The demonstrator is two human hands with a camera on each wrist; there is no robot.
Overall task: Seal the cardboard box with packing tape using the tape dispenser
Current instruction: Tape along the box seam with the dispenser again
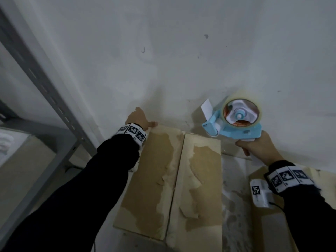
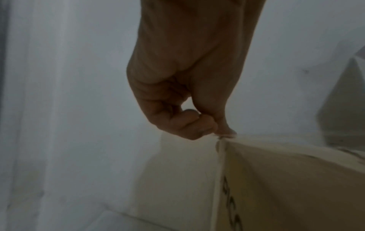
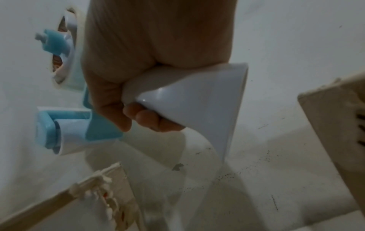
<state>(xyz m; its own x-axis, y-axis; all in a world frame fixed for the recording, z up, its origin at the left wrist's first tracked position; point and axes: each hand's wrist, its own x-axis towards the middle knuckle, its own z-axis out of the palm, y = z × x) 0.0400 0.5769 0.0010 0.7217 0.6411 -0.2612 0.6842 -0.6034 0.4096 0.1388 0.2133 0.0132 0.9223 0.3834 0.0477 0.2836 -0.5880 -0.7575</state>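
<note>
Bracing with the left grip (image 1: pixel 138 118), fingers curled in and thumb tip on the far left corner of the cardboard box (image 1: pixel 163 179), we judge the flaps could part at the centre seam (image 1: pixel 179 170) if that thumb slips. The flat brown board is torn to pale, fuzzy patches, where tape may bond poorly. Off the far right corner, the right grip (image 1: pixel 258 148) wraps the smooth white handle of the blue plastic tape dispenser (image 1: pixel 236 122).

Nothing legible; cardboard box (image 2: pixel 286 187) print blurred
</note>
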